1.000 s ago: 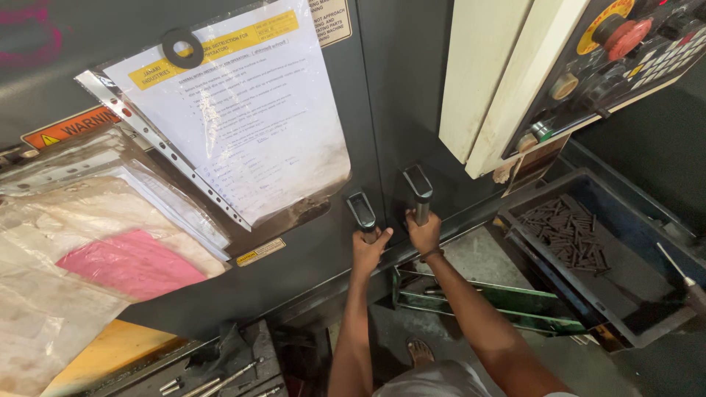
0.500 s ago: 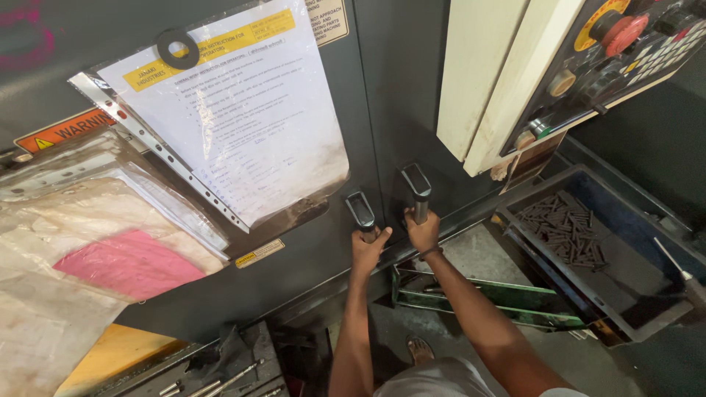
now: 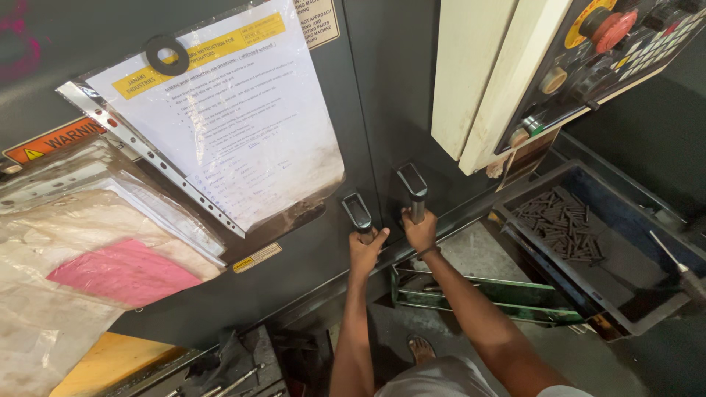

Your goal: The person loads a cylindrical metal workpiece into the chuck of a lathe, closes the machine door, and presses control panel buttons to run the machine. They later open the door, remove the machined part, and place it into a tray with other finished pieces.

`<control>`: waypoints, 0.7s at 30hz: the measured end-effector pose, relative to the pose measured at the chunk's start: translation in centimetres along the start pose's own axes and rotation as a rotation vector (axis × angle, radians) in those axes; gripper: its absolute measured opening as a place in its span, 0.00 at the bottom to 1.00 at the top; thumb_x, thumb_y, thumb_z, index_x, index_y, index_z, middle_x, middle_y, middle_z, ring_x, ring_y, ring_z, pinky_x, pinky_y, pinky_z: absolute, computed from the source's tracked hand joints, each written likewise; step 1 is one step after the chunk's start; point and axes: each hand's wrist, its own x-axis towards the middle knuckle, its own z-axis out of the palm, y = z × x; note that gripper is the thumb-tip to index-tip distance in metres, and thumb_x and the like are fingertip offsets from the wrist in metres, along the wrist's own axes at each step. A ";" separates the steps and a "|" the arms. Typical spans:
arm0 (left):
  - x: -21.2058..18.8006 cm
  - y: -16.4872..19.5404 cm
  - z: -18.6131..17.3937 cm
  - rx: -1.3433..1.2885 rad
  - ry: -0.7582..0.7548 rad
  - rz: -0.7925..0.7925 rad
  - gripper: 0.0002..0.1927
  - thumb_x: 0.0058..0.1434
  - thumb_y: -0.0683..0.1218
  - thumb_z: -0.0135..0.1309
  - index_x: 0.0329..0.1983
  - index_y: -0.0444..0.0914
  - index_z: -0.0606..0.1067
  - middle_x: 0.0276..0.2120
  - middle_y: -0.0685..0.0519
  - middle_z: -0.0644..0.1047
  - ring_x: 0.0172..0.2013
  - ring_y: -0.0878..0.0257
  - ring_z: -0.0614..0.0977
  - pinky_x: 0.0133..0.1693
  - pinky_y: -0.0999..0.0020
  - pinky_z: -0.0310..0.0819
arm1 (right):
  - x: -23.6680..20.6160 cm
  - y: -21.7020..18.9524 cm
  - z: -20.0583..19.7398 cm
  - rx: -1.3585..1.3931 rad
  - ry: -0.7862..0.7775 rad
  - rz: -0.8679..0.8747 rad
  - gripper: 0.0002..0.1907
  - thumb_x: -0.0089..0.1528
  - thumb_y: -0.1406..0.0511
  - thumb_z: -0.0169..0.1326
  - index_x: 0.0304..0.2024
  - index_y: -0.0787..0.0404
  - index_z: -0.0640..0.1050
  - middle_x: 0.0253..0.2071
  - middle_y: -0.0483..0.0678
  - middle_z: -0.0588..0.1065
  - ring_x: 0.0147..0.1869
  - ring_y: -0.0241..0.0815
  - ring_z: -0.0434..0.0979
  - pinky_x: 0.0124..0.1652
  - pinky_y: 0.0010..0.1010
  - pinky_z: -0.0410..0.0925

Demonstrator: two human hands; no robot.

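We grip both door handles: left hand (image 3: pixel 365 252) wraps the left handle (image 3: pixel 358 214), right hand (image 3: pixel 420 230) the right handle (image 3: pixel 412 186), at six o'clock below the laminated sheet (image 3: pixel 235 125). Judging by this, we pull evenly, wrists straight.

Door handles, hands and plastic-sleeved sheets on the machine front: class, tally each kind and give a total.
Door handles: 2, the left handle and the right handle
Hands: 2, the left hand and the right hand, each gripping one handle
Plastic-sleeved sheets: 2, a white sheet and a pink sheet
Total: 6
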 end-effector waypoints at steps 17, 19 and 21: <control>0.2 -0.3 0.1 0.006 -0.025 0.031 0.23 0.60 0.44 0.67 0.17 0.41 0.65 0.15 0.62 0.67 0.16 0.74 0.67 0.21 0.74 0.58 | 0.2 0.0 0.0 -0.050 0.036 0.013 0.13 0.61 0.62 0.63 0.31 0.68 0.79 0.23 0.52 0.77 0.28 0.40 0.79 0.31 0.35 0.69; 0.3 -0.5 0.0 0.001 -0.001 0.021 0.22 0.59 0.44 0.67 0.18 0.41 0.66 0.15 0.62 0.67 0.15 0.73 0.67 0.20 0.74 0.58 | 0.2 0.1 0.1 -0.058 0.034 0.042 0.14 0.61 0.62 0.63 0.31 0.69 0.78 0.22 0.53 0.77 0.28 0.41 0.79 0.31 0.36 0.69; 0.3 -0.7 0.0 0.013 0.007 0.016 0.21 0.58 0.44 0.67 0.18 0.41 0.67 0.14 0.61 0.68 0.15 0.73 0.67 0.20 0.74 0.58 | 0.2 0.2 0.1 -0.045 0.039 0.005 0.13 0.60 0.62 0.63 0.31 0.68 0.79 0.23 0.52 0.77 0.28 0.40 0.79 0.31 0.35 0.69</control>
